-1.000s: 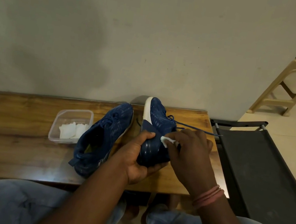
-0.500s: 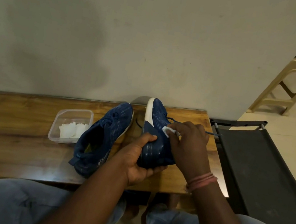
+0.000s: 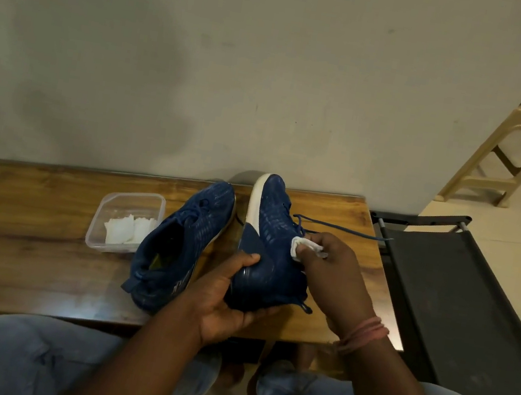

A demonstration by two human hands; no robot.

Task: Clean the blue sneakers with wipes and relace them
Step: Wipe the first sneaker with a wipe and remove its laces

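Observation:
Two blue sneakers are on the wooden table (image 3: 25, 228). My left hand (image 3: 229, 298) grips the heel of the right sneaker (image 3: 274, 244), which is tipped on its side with the white sole facing left. My right hand (image 3: 333, 270) pinches a small white wipe (image 3: 301, 246) against that sneaker's upper, near the lace holes. A blue lace (image 3: 346, 229) trails off to the right from it. The other sneaker (image 3: 179, 246) lies flat to the left, its opening towards me.
A clear plastic tub (image 3: 127, 220) holding white wipes stands left of the sneakers. A black folding frame (image 3: 461, 297) adjoins the table's right end. A beige plastic stool (image 3: 511, 158) stands at the far right. The wall runs right behind the table.
My right hand has slid the wipe over the sneaker's upper, away from me and then slightly back. My left hand has tilted the sneaker a little. The other sneaker and tub are unmoved.

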